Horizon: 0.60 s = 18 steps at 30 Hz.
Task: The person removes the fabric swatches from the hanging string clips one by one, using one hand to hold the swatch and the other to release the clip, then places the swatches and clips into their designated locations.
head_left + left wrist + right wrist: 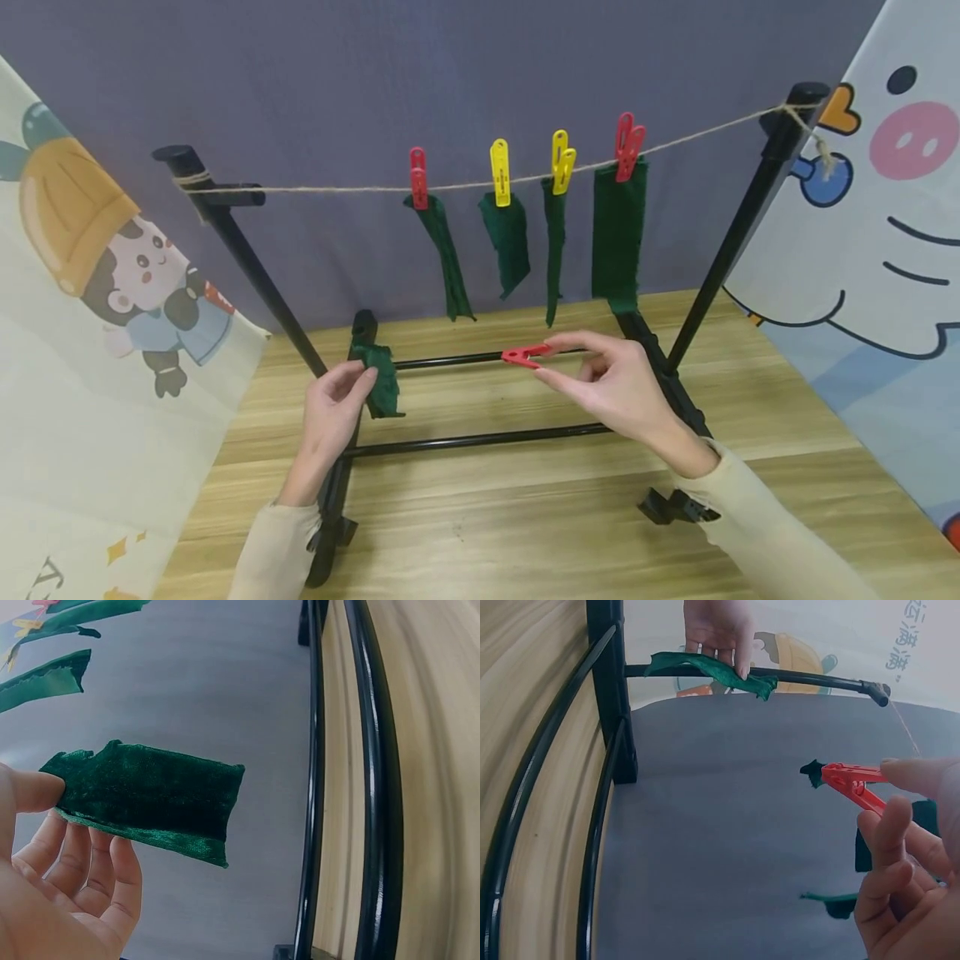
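Note:
A dark green piece of cloth hangs from my left hand, pinched at its edge between thumb and fingers near the left post. My right hand grips a red clothespin by its handles, over the rack's middle. Above both hands runs a twine line. Several green cloth strips hang from it, among them a wide one at the right. They are held by a red clothespin, two yellow clothespins and another red clothespin.
The twine is tied between a left black post and a right black post. Two black crossbars join the rack's feet low over the wooden table. A grey-purple backdrop stands behind, with cartoon-printed panels at the sides.

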Each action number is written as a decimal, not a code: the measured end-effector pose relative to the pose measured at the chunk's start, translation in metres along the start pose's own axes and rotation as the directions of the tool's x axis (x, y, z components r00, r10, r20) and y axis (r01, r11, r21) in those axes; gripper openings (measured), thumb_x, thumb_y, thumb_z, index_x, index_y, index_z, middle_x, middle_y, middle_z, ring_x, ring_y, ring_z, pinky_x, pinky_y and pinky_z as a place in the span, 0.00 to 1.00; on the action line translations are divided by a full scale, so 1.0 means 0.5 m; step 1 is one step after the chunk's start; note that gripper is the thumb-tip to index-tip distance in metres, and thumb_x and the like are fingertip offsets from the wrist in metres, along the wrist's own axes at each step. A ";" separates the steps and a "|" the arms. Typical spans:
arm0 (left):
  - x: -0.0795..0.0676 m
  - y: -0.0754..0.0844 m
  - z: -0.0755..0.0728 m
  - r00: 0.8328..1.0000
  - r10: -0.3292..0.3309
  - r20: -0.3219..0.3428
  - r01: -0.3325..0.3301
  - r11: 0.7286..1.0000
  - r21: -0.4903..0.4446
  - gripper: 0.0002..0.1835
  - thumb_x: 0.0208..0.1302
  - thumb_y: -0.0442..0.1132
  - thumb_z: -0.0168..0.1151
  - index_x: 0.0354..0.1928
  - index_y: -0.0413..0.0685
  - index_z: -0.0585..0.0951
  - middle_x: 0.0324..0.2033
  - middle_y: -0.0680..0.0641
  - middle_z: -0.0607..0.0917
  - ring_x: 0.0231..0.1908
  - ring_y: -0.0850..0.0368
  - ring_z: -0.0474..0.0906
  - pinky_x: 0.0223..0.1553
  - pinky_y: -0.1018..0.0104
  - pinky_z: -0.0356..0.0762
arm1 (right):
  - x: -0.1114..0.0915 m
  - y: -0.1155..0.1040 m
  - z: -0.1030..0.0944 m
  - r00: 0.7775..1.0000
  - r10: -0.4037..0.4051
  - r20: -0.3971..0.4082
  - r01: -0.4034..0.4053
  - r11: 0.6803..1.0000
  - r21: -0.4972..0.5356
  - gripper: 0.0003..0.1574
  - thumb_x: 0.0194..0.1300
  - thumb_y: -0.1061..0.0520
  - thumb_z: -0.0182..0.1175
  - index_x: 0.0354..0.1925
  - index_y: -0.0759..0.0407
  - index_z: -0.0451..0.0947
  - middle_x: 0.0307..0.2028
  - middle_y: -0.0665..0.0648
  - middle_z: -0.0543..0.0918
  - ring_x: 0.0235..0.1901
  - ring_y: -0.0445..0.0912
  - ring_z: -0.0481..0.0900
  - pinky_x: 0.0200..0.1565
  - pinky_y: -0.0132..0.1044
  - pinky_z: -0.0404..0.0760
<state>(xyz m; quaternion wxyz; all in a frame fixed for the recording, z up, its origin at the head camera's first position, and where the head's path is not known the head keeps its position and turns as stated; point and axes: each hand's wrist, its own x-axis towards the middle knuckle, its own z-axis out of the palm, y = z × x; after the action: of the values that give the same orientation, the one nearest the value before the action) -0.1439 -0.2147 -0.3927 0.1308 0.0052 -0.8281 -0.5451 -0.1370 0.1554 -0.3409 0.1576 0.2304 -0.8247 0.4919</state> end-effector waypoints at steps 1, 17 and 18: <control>-0.001 -0.001 0.000 1.000 -0.003 -0.002 0.003 1.000 -0.001 0.18 0.75 0.45 0.60 0.55 0.37 0.83 0.51 0.43 0.84 0.46 0.72 0.79 0.48 0.79 0.76 | -0.003 0.002 -0.002 1.000 0.014 -0.001 -0.014 1.000 -0.002 0.20 0.57 0.54 0.77 0.49 0.46 0.87 0.13 0.46 0.77 0.09 0.37 0.67 0.13 0.31 0.62; -0.017 -0.025 -0.007 0.999 -0.029 0.014 0.029 1.000 0.012 0.17 0.75 0.44 0.60 0.54 0.37 0.83 0.47 0.49 0.86 0.44 0.72 0.80 0.48 0.79 0.77 | -0.042 0.062 -0.012 0.988 0.153 -0.009 -0.153 0.988 0.004 0.19 0.59 0.53 0.76 0.49 0.46 0.86 0.17 0.52 0.81 0.10 0.39 0.66 0.12 0.33 0.61; -0.019 -0.027 -0.008 1.000 -0.026 0.016 0.025 1.000 0.013 0.17 0.75 0.44 0.60 0.54 0.37 0.83 0.46 0.52 0.86 0.44 0.72 0.80 0.48 0.79 0.77 | -0.043 0.065 -0.012 0.988 0.155 -0.010 -0.155 0.988 0.008 0.18 0.59 0.53 0.76 0.49 0.45 0.86 0.19 0.52 0.83 0.10 0.39 0.66 0.12 0.33 0.61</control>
<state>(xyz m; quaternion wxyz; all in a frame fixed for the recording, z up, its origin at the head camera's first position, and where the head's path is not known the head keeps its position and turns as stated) -0.1358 -0.2222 -0.4055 0.1170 0.0121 -0.8326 -0.5413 -0.1360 0.1790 -0.3725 0.1223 0.1634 -0.8376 0.5067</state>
